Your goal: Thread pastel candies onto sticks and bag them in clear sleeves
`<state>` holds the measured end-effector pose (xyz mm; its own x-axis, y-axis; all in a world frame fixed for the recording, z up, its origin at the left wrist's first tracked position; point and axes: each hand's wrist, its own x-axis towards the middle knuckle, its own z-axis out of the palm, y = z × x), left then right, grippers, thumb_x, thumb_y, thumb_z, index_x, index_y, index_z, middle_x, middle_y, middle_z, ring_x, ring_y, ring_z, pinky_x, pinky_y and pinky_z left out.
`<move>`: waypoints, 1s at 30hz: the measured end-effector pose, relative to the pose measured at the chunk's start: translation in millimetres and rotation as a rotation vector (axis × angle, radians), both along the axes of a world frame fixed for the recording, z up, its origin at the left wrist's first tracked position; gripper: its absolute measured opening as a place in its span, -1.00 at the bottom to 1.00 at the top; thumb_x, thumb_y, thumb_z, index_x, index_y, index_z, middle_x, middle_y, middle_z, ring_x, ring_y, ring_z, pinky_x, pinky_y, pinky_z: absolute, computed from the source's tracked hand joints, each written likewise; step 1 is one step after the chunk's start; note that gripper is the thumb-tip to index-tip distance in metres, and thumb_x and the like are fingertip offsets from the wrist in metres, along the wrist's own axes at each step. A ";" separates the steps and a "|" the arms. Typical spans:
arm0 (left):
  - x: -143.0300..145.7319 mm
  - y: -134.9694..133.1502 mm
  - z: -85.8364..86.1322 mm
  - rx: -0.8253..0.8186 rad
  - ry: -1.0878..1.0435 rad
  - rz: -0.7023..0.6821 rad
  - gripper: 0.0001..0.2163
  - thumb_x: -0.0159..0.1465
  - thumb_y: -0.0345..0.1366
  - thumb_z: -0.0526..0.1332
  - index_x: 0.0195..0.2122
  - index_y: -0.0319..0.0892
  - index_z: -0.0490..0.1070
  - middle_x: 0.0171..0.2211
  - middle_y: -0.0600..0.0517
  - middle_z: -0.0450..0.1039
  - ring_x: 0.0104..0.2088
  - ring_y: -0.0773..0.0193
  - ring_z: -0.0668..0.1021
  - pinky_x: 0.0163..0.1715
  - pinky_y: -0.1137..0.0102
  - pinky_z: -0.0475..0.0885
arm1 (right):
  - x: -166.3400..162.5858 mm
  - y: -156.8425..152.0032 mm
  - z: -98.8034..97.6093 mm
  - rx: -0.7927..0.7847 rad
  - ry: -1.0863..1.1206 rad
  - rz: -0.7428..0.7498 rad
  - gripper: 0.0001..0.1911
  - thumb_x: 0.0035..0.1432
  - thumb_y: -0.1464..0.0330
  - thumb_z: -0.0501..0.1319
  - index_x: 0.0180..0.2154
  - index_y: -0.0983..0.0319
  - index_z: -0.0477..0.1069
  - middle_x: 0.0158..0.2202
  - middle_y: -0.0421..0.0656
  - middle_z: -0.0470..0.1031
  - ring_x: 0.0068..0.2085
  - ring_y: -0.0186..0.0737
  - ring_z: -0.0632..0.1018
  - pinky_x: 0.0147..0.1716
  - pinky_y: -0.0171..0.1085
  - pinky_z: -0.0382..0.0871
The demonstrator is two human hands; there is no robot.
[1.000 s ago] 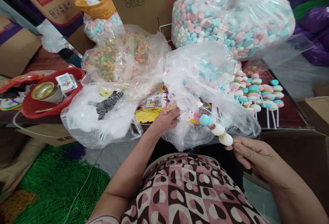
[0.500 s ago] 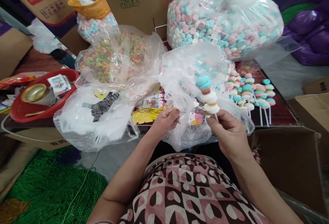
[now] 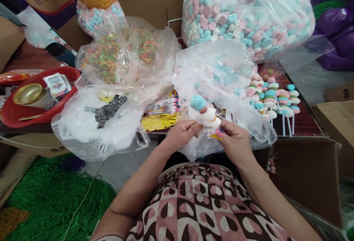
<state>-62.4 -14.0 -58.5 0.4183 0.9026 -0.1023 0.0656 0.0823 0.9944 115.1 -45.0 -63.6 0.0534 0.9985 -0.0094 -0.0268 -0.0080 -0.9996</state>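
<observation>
My right hand [image 3: 235,139] is closed on a marshmallow skewer [image 3: 206,112], gripping it near its lower end. Its top marshmallow is blue, with white ones below and orange rings between them. The skewer tilts toward my left hand [image 3: 184,134], which is closed in a pinch at the edge of a small clear plastic bag [image 3: 214,134] with a pink and yellow print. The bag hangs between both hands, and most of its film is hard to make out. Behind my hands lies an opened bag of marshmallows [image 3: 218,62]. Finished-looking marshmallow skewers [image 3: 272,99] lie in a pile to the right.
Yellow twist ties [image 3: 159,121] lie left of my hands. Bags of ring gummies [image 3: 121,54] and marshmallows [image 3: 243,16] stand at the back. A red basin [image 3: 59,108] sits at the left, a grey striped bundle [image 3: 110,110] on white plastic nearby. An open cardboard box [image 3: 306,174] stands right.
My right hand has moved left, bringing the skewer from upright to leaning left. My left hand has shifted slightly right, so the hands are closer together. The whole view has shifted slightly.
</observation>
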 end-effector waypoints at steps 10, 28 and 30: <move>8.4 5.1 -16.3 -0.187 -0.115 0.142 -0.50 0.13 0.15 0.26 -0.63 -0.19 0.24 -0.64 0.16 0.14 -0.63 0.47 0.11 -0.64 0.44 -0.08 | -11.3 3.0 -1.2 -0.196 0.216 -0.062 -0.63 -0.02 0.16 0.36 -0.19 0.23 0.57 -0.56 -0.28 0.36 -0.64 -0.49 0.08 -0.69 -0.39 -0.05; 0.5 17.2 -7.4 -0.437 -0.511 0.322 -0.45 -0.04 0.13 0.42 -0.55 -0.15 0.11 -0.73 0.31 -0.08 -0.76 0.59 0.00 -0.78 0.59 -0.08 | 51.3 -48.6 23.7 -0.239 -0.090 0.095 -0.71 0.22 0.10 0.22 -0.31 0.20 0.48 -0.57 -0.23 0.29 -0.52 -0.35 0.24 -0.60 -0.37 0.11; -0.7 17.6 -8.0 -0.430 -0.505 0.330 -0.47 -0.03 0.12 0.42 -0.53 -0.16 0.14 -0.73 0.32 -0.07 -0.76 0.59 -0.01 -0.77 0.59 -0.08 | 57.3 -49.5 20.8 -0.204 -0.148 0.036 -0.69 0.16 0.08 0.27 -0.27 0.19 0.51 -0.58 -0.22 0.31 -0.53 -0.32 0.28 -0.60 -0.35 0.15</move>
<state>-63.0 3.6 -66.5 0.2216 0.9131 -0.3424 -0.4867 0.4078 0.7726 172.3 -94.5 -42.8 0.0334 0.9781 -0.2054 0.1232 -0.2080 -0.9703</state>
